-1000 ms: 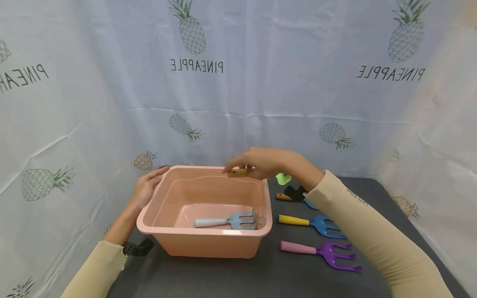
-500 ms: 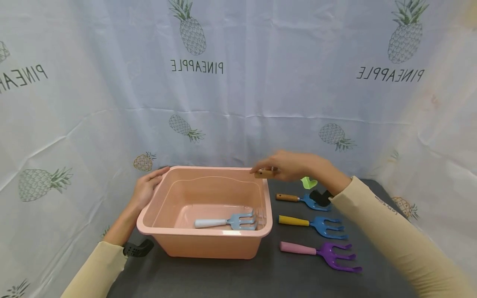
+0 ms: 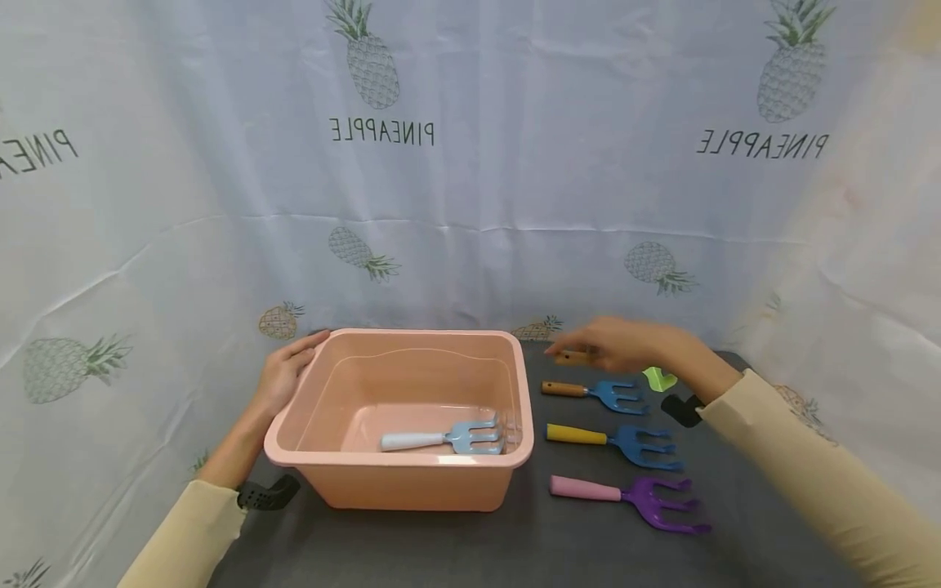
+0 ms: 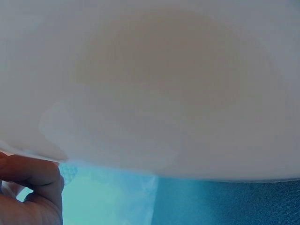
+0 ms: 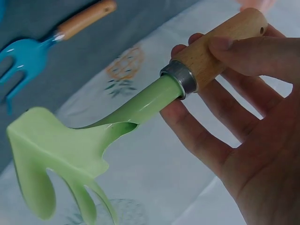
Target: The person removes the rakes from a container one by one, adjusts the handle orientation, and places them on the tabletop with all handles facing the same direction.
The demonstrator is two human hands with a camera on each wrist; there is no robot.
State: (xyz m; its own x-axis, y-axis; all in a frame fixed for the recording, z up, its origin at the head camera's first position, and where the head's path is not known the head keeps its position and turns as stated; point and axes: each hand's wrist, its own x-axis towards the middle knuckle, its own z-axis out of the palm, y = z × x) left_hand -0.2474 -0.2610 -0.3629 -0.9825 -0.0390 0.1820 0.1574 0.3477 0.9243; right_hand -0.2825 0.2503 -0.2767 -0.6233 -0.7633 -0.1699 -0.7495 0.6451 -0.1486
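My right hand [image 3: 625,343] holds a green hand rake [image 5: 65,145] by its wooden handle, thumb on one side and fingers on the other. It hovers over the far end of the row of tools, where the head view shows only part of the handle and a green tine tip. My left hand [image 3: 282,377] grips the left rim of a pink plastic basin [image 3: 412,483]. In the left wrist view the basin's outer wall [image 4: 164,70] fills most of the picture, with curled fingers [image 4: 35,173] at its edge. A light-blue hand fork [image 3: 470,438] with a white handle lies inside the basin.
Right of the basin, a blue fork with a wooden handle [image 3: 564,389], a blue fork with a yellow handle [image 3: 577,434] and a purple fork with a pink handle [image 3: 650,500] lie in a column on the dark table [image 3: 412,555]. A pineapple-print curtain [image 3: 470,163] hangs close behind.
My right hand has carried the green rake rightward from above the basin's far rim to beyond it, over the tools. The left hand has stayed on the rim.
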